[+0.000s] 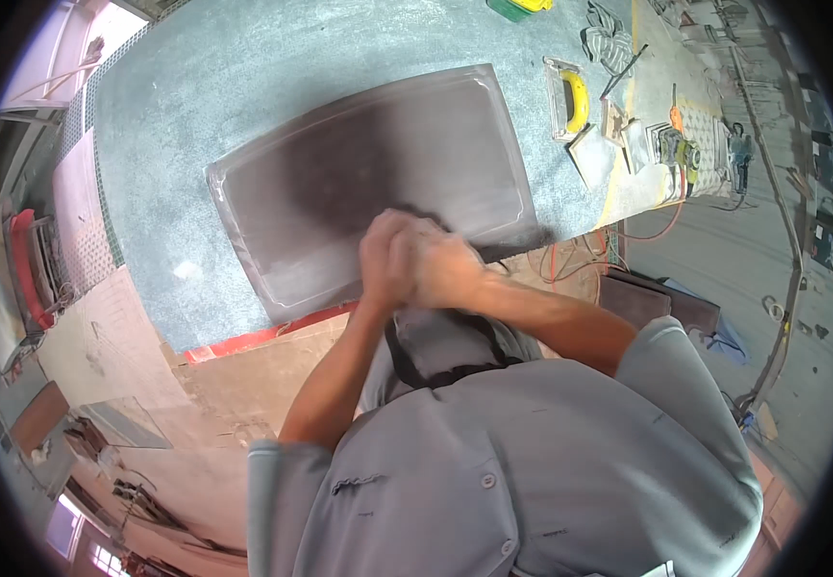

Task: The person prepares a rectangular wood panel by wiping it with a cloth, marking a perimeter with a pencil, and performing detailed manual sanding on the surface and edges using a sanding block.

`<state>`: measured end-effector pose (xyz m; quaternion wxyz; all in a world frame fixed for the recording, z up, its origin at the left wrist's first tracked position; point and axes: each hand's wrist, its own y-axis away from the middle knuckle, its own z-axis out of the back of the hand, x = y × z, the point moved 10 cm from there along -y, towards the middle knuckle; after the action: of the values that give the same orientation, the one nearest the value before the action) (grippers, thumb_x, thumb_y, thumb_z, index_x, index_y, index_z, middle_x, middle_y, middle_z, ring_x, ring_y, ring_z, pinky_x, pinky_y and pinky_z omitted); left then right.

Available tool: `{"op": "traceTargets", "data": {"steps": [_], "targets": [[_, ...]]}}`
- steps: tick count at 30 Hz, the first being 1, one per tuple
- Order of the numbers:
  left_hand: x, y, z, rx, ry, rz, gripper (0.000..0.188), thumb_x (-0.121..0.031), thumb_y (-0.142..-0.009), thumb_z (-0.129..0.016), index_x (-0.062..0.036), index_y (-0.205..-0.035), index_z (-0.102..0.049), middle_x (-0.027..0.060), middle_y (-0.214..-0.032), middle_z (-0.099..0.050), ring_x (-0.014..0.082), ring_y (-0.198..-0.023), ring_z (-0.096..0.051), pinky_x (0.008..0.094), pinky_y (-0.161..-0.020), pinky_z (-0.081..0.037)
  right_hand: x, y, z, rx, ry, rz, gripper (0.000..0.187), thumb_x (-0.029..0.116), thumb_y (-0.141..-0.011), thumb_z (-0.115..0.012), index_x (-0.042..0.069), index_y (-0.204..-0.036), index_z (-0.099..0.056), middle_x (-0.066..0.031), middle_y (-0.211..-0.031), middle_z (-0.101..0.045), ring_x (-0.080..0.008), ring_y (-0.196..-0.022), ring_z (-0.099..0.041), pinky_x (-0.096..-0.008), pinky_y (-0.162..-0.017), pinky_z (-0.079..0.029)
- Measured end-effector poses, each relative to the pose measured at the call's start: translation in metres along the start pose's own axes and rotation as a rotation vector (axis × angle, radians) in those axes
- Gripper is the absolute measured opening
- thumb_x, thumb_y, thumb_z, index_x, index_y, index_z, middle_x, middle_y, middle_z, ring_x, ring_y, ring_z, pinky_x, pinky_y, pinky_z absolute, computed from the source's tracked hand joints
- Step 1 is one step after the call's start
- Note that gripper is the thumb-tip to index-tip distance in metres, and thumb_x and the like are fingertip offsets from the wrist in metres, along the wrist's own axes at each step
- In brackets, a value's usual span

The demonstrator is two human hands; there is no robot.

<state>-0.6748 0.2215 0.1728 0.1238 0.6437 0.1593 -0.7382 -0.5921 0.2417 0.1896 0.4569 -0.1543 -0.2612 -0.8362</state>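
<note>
"What is closest?"

"The grey shirt (416, 462) of the person at work, with a dark strap (455, 373) below the chest. Both forearms reach forward from it."

"And the hands?"

"They meet over the near edge of the dark panel. The left hand (387, 258) has its fingers curled in; the right hand (447, 269) presses up beside it, touching it. Both are blurred, so I can't tell whether they grip anything between them."

"Where does that dark panel (368, 159) lie?"

"Flat on the blue-grey table (157, 231), set at a slant, with pale marks along its border and a shadow across its middle. A red strip (272, 331) runs along the table's near edge, left of the hands."

"Anything off to the right?"

"Low beside the table, some dark boards (639, 300). Up on the top, well apart from the hands, a square pale sheet (592, 156), and just beyond it a tool with a yellow handle (578, 102)."

"Farther still?"

"A striped cloth (609, 40) lies crumpled past the tool. At the far side, cut off by the upper rim, sits a green and yellow object (518, 9); I can't make out its kind."
</note>
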Motion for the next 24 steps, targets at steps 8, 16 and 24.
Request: {"op": "traceTargets", "data": {"steps": [8,16,24], "targets": [[-0.034,-0.066,-0.177,0.073,-0.079,-0.055,0.020,-0.021,-0.097,-0.056,-0.0054,-0.096,-0.068,0.0212,-0.096,-0.068,0.0450,-0.094,-0.063,0.0541,-0.084,-0.051,-0.130,0.074,0.096,-0.318,0.108,0.031,0.039,0.038,-0.077,-0.083,0.011,-0.105,-0.078,-0.0176,-0.099,-0.077,-0.0393,-0.089,-0.075,-0.0502,-0.077,-0.061],[-0.025,-0.043,-0.144,0.013,-0.075,0.044,0.021,-0.021,-0.099,-0.055,-0.0049,-0.097,-0.068,0.0175,-0.103,-0.068,0.0423,-0.099,-0.062,0.0510,-0.089,-0.051,-0.125,0.062,0.061,-0.102,0.218,0.043,0.046,0.037,-0.077,-0.081,0.008,-0.113,-0.075,-0.0181,-0.103,-0.075,-0.0390,-0.095,-0.074,-0.0500,-0.079,-0.061],[0.026,0.046,0.065,-0.345,0.173,0.308,0.017,-0.015,-0.095,-0.061,-0.0016,-0.098,-0.070,0.0157,-0.100,-0.071,0.0371,-0.097,-0.067,0.0447,-0.087,-0.053,0.059,-0.033,-0.026,0.142,0.130,0.296,0.051,0.028,-0.076,-0.080,-0.002,-0.116,-0.070,-0.0233,-0.128,-0.070,-0.0376,-0.122,-0.068,-0.0445,-0.094,-0.063]]}}
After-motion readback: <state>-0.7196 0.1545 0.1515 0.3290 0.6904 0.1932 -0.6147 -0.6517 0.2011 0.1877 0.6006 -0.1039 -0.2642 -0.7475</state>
